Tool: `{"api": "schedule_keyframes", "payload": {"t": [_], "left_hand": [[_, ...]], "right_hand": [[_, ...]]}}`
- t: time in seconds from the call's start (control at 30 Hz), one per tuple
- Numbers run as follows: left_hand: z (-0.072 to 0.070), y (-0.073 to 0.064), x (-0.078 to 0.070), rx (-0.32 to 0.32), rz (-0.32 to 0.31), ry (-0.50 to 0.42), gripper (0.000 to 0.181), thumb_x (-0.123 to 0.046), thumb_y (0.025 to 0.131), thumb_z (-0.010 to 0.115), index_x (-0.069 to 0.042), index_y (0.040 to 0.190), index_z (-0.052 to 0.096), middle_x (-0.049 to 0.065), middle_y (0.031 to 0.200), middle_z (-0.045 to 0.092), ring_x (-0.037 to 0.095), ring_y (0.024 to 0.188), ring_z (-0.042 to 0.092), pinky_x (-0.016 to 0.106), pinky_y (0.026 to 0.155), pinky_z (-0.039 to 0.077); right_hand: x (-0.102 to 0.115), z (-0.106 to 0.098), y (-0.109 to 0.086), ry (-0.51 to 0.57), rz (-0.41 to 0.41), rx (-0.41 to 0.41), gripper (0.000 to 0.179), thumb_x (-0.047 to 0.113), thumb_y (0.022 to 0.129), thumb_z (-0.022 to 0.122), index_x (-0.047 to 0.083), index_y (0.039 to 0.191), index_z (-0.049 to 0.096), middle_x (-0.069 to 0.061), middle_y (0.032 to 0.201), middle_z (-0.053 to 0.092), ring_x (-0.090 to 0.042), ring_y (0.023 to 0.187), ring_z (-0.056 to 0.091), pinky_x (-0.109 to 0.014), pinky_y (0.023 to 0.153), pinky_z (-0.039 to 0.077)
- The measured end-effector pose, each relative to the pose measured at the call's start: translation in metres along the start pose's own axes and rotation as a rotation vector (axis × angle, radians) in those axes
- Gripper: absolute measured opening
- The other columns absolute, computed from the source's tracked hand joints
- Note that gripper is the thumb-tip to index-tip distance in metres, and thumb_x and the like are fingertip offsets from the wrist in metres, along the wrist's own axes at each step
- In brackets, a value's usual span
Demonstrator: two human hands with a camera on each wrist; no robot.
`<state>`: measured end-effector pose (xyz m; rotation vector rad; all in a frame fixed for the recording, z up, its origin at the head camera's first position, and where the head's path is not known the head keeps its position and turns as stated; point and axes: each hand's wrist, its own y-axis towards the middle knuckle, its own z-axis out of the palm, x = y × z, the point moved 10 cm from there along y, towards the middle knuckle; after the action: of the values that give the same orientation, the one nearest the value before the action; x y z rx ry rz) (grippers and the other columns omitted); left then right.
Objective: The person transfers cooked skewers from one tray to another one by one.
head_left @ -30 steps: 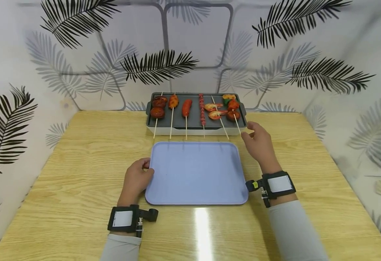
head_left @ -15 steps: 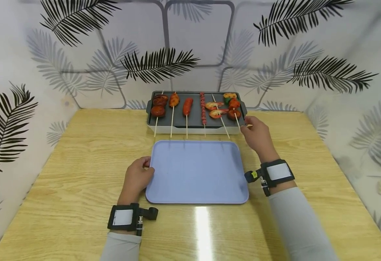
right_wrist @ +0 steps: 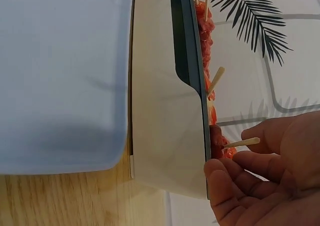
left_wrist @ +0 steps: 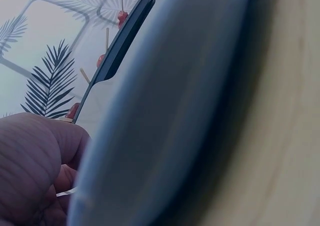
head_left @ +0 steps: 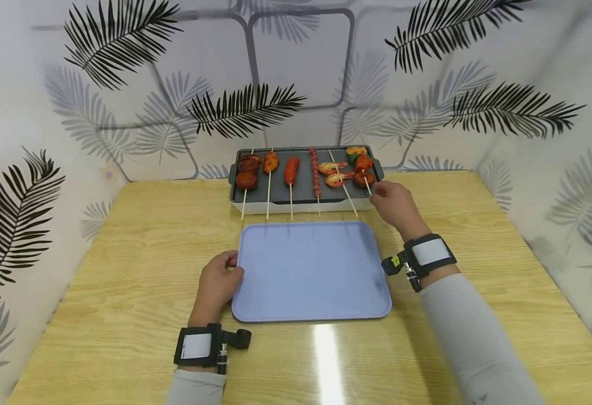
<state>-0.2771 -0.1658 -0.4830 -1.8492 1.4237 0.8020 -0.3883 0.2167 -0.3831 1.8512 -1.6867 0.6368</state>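
Observation:
On the left edge of a pale blue tray (head_left: 311, 273), my left hand (head_left: 218, 283) grips the rim, thumb on top. In the left wrist view the thumb (left_wrist: 70, 136) lies against the blurred tray. Behind the tray stands a grill pan (head_left: 303, 183) with several food skewers. My right hand (head_left: 394, 205) is at its front right corner, by the mixed skewer (head_left: 363, 169) of yellow, green, red and brown pieces. Seen from the right wrist, the bare stick (right_wrist: 242, 143) ends between thumb and fingers, its tip uncovered; the fingers are loosely bent around it.
Left of the mixed skewer lie a shrimp skewer (head_left: 337, 173), a thin pink meat skewer (head_left: 315, 171), a sausage skewer (head_left: 291, 170) and others. Their sticks reach over the pan's front edge toward the tray. A leaf-patterned cloth (head_left: 296, 67) hangs behind the wooden table (head_left: 139, 281).
My right hand has moved slightly up and left, closer to the mixed skewer's stick, which it now covers at its end. The left hand stays on the tray rim.

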Motion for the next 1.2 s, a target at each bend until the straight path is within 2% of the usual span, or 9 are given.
{"api": "schedule_keyframes", "payload": {"t": [0.13, 0.23, 0.33, 0.47, 0.67, 0.9, 1.07, 1.2], "left_hand": [[0.000, 0.000, 0.002, -0.001, 0.002, 0.001, 0.045, -0.007, 0.088, 0.057, 0.000, 0.133, 0.059, 0.014, 0.114, 0.062, 0.019, 0.073, 0.052, 0.031, 0.065, 0.045], [-0.001, 0.001, 0.004, 0.000, 0.007, 0.005, 0.045, -0.008, 0.089, 0.057, -0.001, 0.133, 0.059, 0.014, 0.114, 0.062, 0.019, 0.073, 0.052, 0.031, 0.067, 0.046], [0.000, 0.003, 0.005, -0.001, 0.007, 0.009, 0.045, -0.008, 0.089, 0.057, -0.001, 0.134, 0.059, 0.013, 0.114, 0.062, 0.021, 0.076, 0.054, 0.034, 0.071, 0.047], [-0.001, 0.004, 0.005, -0.005, 0.006, 0.012, 0.046, -0.008, 0.089, 0.057, 0.000, 0.134, 0.058, 0.014, 0.115, 0.062, 0.023, 0.084, 0.056, 0.037, 0.076, 0.048], [0.001, 0.002, 0.005, 0.000, -0.009, 0.007, 0.046, -0.008, 0.089, 0.057, 0.000, 0.134, 0.058, 0.014, 0.115, 0.061, 0.022, 0.082, 0.056, 0.036, 0.074, 0.048], [0.001, 0.002, 0.003, -0.007, -0.004, 0.001, 0.046, -0.008, 0.089, 0.057, -0.001, 0.134, 0.058, 0.014, 0.116, 0.062, 0.024, 0.088, 0.058, 0.037, 0.076, 0.049], [0.000, 0.002, 0.005, -0.012, -0.012, 0.001, 0.046, -0.008, 0.089, 0.057, -0.001, 0.134, 0.059, 0.013, 0.115, 0.062, 0.023, 0.086, 0.057, 0.036, 0.075, 0.049], [-0.001, 0.003, 0.004, -0.014, 0.025, 0.013, 0.045, -0.009, 0.088, 0.057, 0.000, 0.132, 0.060, 0.013, 0.113, 0.062, 0.022, 0.084, 0.057, 0.035, 0.074, 0.047]], "right_hand": [[0.000, 0.004, 0.003, -0.011, 0.006, 0.045, 0.035, 0.008, 0.097, 0.052, -0.009, 0.128, 0.058, -0.027, 0.120, 0.060, -0.037, 0.105, 0.055, -0.050, 0.088, 0.046], [-0.002, 0.008, 0.005, 0.016, 0.037, 0.092, 0.040, 0.005, 0.098, 0.052, -0.011, 0.134, 0.052, -0.026, 0.114, 0.057, -0.034, 0.099, 0.052, -0.044, 0.082, 0.045], [-0.003, 0.009, 0.007, 0.048, 0.054, 0.115, 0.032, 0.002, 0.096, 0.052, -0.012, 0.124, 0.057, -0.018, 0.094, 0.052, -0.028, 0.084, 0.047, -0.037, 0.070, 0.040], [-0.005, 0.010, 0.010, 0.085, 0.072, 0.122, 0.017, -0.002, 0.092, 0.051, -0.010, 0.105, 0.058, -0.008, 0.078, 0.043, -0.020, 0.069, 0.043, -0.031, 0.059, 0.036], [-0.008, 0.016, 0.010, 0.124, 0.119, 0.169, 0.036, -0.003, 0.091, 0.046, -0.015, 0.124, 0.055, -0.015, 0.093, 0.052, -0.019, 0.073, 0.051, -0.029, 0.062, 0.044], [-0.011, 0.016, 0.010, 0.124, 0.151, 0.170, 0.035, -0.004, 0.091, 0.046, -0.014, 0.124, 0.053, -0.015, 0.092, 0.050, -0.019, 0.070, 0.050, -0.029, 0.059, 0.042], [-0.009, 0.019, 0.009, 0.159, 0.141, 0.163, 0.034, -0.002, 0.092, 0.046, -0.014, 0.124, 0.051, -0.014, 0.092, 0.049, -0.018, 0.070, 0.049, -0.028, 0.058, 0.041], [-0.010, 0.022, 0.006, 0.210, 0.129, 0.158, 0.031, -0.004, 0.093, 0.045, -0.015, 0.121, 0.049, -0.012, 0.089, 0.047, -0.016, 0.068, 0.047, -0.026, 0.056, 0.040]]}}
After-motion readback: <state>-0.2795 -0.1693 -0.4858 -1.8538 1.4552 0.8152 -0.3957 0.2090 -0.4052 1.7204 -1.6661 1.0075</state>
